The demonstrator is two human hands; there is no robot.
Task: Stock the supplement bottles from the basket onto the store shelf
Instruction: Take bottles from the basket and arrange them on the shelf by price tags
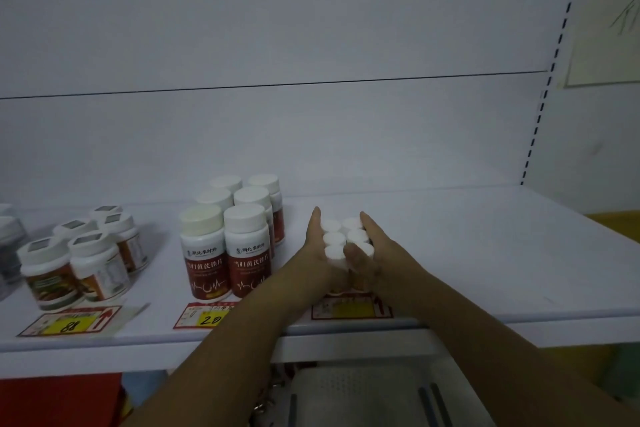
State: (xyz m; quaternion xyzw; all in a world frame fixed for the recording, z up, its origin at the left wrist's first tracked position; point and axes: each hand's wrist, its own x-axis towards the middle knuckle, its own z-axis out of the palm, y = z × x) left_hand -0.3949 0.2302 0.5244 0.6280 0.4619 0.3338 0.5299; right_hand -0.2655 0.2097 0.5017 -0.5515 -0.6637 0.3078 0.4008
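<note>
Squaring up six small bottles [341, 243] on shelf [485, 253], right of red-label bottles [227, 239]; left hand [317, 253] and right hand [372, 250] pressed flat against cluster. Basket [363, 388] contents hidden; mostly stocked, seemingly.

This is a shop. A white retail shelf [485, 253] with a slotted upright [550, 73] carries identical supplement bottles [227, 239] faced forward in neat rows, and red-and-yellow price tags [69, 321] with handwritten numbers lie along its front edge, one below each product group.
</note>
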